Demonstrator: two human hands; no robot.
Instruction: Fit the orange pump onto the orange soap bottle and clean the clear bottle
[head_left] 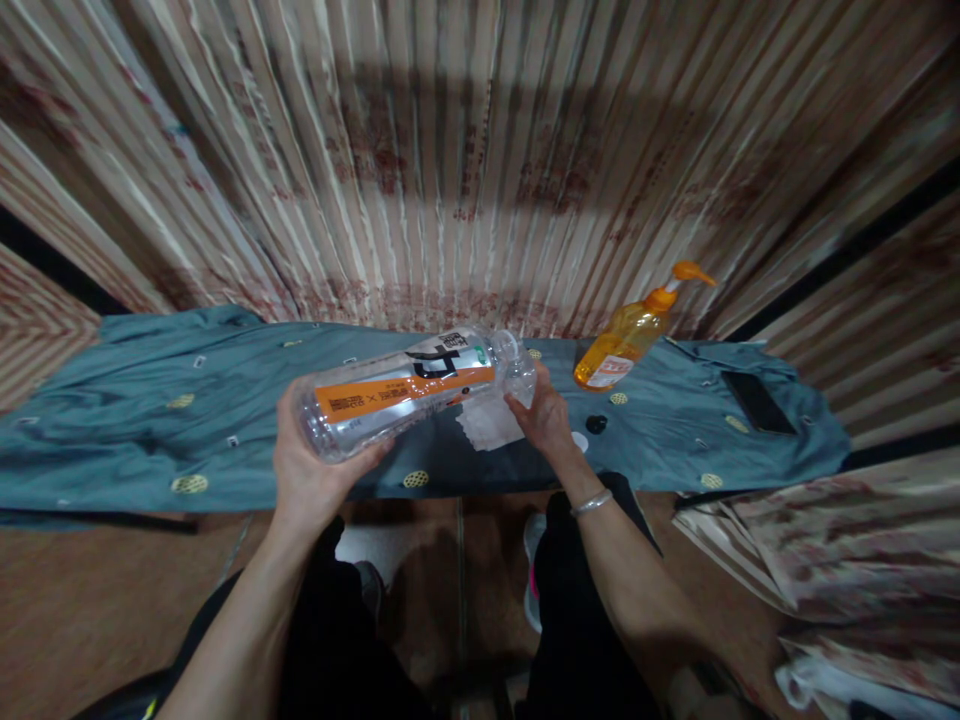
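Feed from my end: the pleated curtain (450, 150), brown and cream, fills the upper frame. Below it I have the table (187, 400), under blue-green cloth with yellow ovals, running across the middle. Large clear bottle (405, 385), orange and silver label, is mid-frame, tilted, base lower left, neck upper right. My left hand (319, 455) is at its base, fingers curled round it, part-open to its width. Right of center I get the pump bottle (619, 345), orange liquid, leaning in my view. My right hand (544, 410), bracelet (592, 502) on wrist, has bent fingers closed on a small clear container (520, 375) by the large bottle's neck; whether they touch, can't tell. Dark flat phone-like object (757, 402), right side. White tissue (491, 420) under the container. Small black object (596, 425) and white disc (580, 441) just right of my right hand.
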